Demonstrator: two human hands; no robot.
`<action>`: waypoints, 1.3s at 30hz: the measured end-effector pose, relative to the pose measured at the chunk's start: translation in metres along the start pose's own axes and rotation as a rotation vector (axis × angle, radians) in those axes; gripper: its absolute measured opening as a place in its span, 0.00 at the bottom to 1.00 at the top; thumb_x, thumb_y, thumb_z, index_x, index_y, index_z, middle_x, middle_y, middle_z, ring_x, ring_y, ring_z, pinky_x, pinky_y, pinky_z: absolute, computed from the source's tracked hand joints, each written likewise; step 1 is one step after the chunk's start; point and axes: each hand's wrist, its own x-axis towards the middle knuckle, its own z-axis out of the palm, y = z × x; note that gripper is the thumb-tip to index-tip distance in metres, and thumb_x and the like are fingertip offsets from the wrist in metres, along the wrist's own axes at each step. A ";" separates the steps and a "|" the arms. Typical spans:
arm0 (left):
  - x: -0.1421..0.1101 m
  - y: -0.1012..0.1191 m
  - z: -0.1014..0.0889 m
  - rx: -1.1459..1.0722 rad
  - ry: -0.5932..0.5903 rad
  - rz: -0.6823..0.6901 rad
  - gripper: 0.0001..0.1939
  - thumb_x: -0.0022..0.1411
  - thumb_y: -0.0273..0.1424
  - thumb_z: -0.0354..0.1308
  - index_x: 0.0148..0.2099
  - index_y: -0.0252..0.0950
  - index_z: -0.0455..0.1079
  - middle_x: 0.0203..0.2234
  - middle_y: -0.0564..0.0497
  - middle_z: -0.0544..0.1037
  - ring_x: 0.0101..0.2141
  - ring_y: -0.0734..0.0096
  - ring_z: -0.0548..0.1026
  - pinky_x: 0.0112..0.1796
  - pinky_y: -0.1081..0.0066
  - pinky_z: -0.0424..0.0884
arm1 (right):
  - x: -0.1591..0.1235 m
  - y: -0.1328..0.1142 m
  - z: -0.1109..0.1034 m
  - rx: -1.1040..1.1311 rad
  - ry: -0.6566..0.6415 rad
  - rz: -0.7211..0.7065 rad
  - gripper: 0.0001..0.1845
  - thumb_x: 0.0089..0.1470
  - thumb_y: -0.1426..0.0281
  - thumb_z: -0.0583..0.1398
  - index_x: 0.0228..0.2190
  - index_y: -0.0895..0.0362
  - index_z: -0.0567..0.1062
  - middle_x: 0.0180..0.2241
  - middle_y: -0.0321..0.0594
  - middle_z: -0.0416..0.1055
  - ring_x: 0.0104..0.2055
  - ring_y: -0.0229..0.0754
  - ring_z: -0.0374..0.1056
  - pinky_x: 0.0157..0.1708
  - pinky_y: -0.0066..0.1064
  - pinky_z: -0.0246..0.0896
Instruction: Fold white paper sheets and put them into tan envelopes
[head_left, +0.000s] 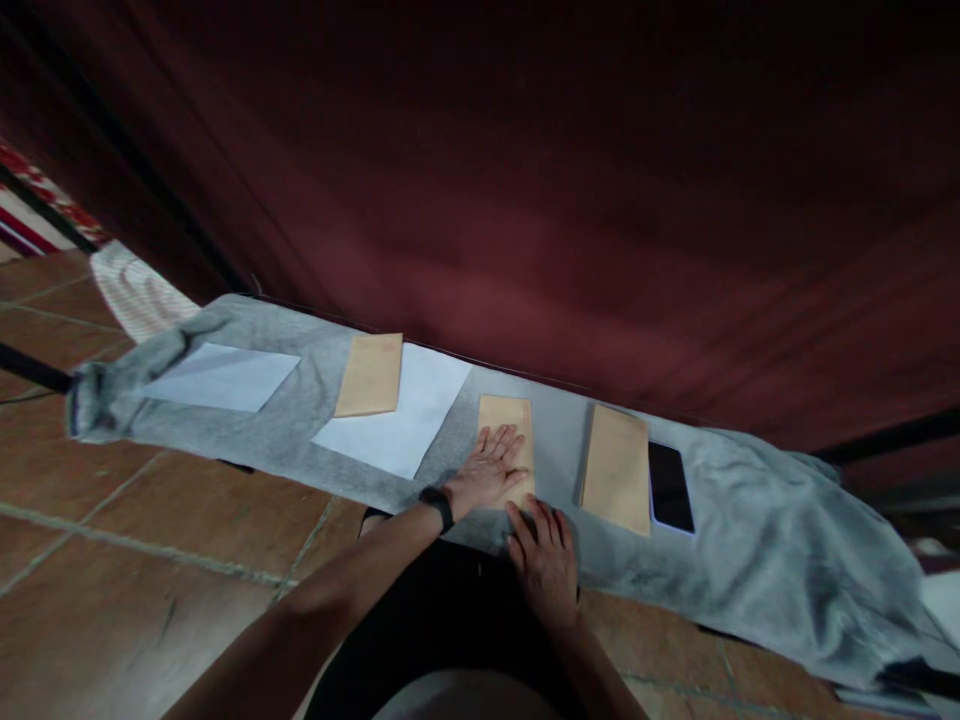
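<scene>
A brown paper envelope [504,410] lies on the grey cloth straight in front of me. My left hand [489,470], with a dark band on its wrist, rests flat across the envelope's middle, fingers stretched out. At its lower right corner is my right hand [546,560], fingers spread, the fingertips touching or just beside the near edge. To the right sits a stack of similar brown envelopes [616,470]. Another brown envelope [370,375] lies to the left, partly over a white sheet of paper [375,440].
A phone [671,487] with a dark screen lies right of the stack. At the far left is another white sheet [225,376]. The grey cloth [765,530] covers a long narrow surface, bunched at both ends. A dark red curtain-like panel [525,220] rises behind; tiled floor [187,560] shows below.
</scene>
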 end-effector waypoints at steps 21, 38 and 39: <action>0.063 -0.002 0.011 -0.077 0.065 0.036 0.30 0.73 0.40 0.35 0.70 0.33 0.53 0.68 0.41 0.58 0.68 0.62 0.54 0.65 0.53 0.48 | 0.002 -0.005 -0.003 0.006 -0.001 0.051 0.23 0.65 0.66 0.56 0.61 0.46 0.67 0.59 0.43 0.68 0.60 0.51 0.64 0.63 0.49 0.52; -0.025 0.033 -0.007 -0.133 -0.002 0.194 0.26 0.75 0.39 0.36 0.69 0.37 0.56 0.67 0.46 0.60 0.67 0.71 0.55 0.66 0.61 0.50 | -0.005 0.005 0.012 0.067 0.151 0.045 0.21 0.63 0.73 0.52 0.54 0.52 0.74 0.53 0.42 0.75 0.57 0.44 0.67 0.62 0.44 0.55; -0.033 0.034 -0.009 -0.132 0.003 0.206 0.25 0.75 0.39 0.37 0.68 0.37 0.58 0.67 0.47 0.61 0.67 0.71 0.56 0.66 0.61 0.51 | -0.006 0.007 0.013 0.090 0.163 0.044 0.22 0.62 0.75 0.52 0.54 0.51 0.74 0.52 0.41 0.75 0.56 0.43 0.68 0.62 0.44 0.56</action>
